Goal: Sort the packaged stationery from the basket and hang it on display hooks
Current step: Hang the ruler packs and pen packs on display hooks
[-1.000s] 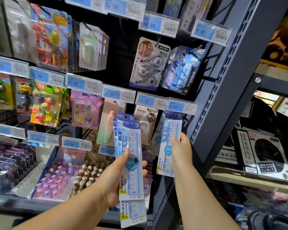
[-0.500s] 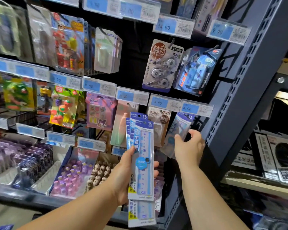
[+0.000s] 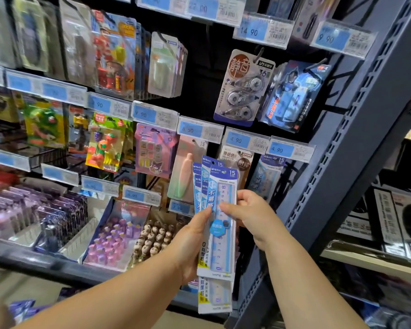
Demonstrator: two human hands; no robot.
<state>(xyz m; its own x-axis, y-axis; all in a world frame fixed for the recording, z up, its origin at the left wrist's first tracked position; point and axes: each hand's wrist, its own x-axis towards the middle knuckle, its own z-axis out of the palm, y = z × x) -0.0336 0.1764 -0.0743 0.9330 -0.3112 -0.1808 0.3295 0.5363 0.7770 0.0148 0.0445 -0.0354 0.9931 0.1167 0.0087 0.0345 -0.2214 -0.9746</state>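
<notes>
My left hand (image 3: pixel 192 236) grips a fanned stack of blue-and-white 15 cm ruler packs (image 3: pixel 220 236) upright in front of the display. My right hand (image 3: pixel 252 216) pinches the front ruler pack of that stack near its middle, thumb on the face and fingers behind. One ruler pack (image 3: pixel 266 179) hangs on the hook under the rightmost 4.90 price tag (image 3: pixel 288 150), just above and right of my right hand.
Pegboard hooks carry correction tape packs (image 3: pixel 243 89), a blue figure pack (image 3: pixel 294 96), toy erasers (image 3: pixel 105 141) and a pink pen pack (image 3: pixel 186 172). Trays of small purple items (image 3: pixel 109 238) sit on the lower shelf. A grey slotted upright (image 3: pixel 342 148) borders the display on the right.
My right hand let go of the ruler pack it hung on the right hook, came down and left, and now pinches the front pack in my left hand's stack.
</notes>
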